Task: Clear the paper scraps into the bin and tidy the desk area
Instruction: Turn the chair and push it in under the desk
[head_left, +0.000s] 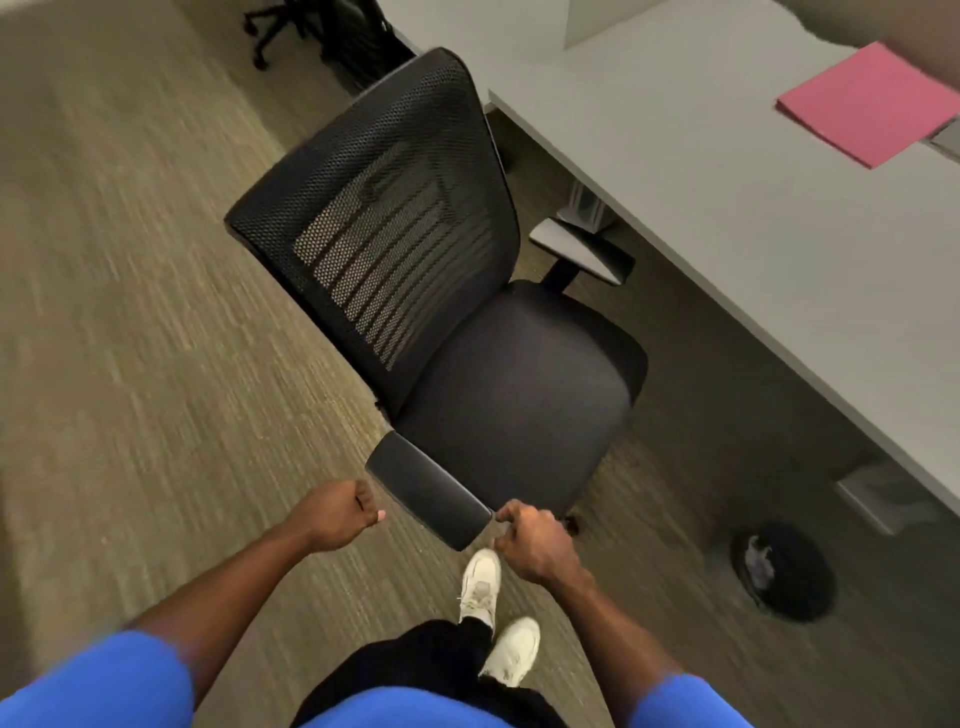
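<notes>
Low at the right edge of the frame, a round black bin (783, 570) stands on the carpet (130, 322) under the overhang of the white desk (727, 197), with pale crumpled paper scraps (757, 558) showing inside it. On the desktop, at the upper right, lies a pink folder (866, 104), flat, with a grey object just beside its lower right corner, cut off by the frame edge.

A black office chair (467, 322) fills the centre, its mesh back toward the upper left and its seat toward the desk. Its near armrest (428, 491) sits at lower centre; the far armrest (582, 249) reaches under the desk edge.

The left hand (337, 514) is curled into a loose fist just left of the near armrest's back end, close to it but whether it touches cannot be told. The right hand (532, 538) is at the armrest's front end, fingers bent inward with the fingertips at the pad's corner; it looks like a light grip on that corner, though motion blur leaves this uncertain. Both forearms come up from blue sleeves (104, 680) at the bottom corners.

Between the arms, two white shoes (498, 618) and dark trousers stand on the carpet. Another chair's wheeled base (275, 26) shows at the top left.
</notes>
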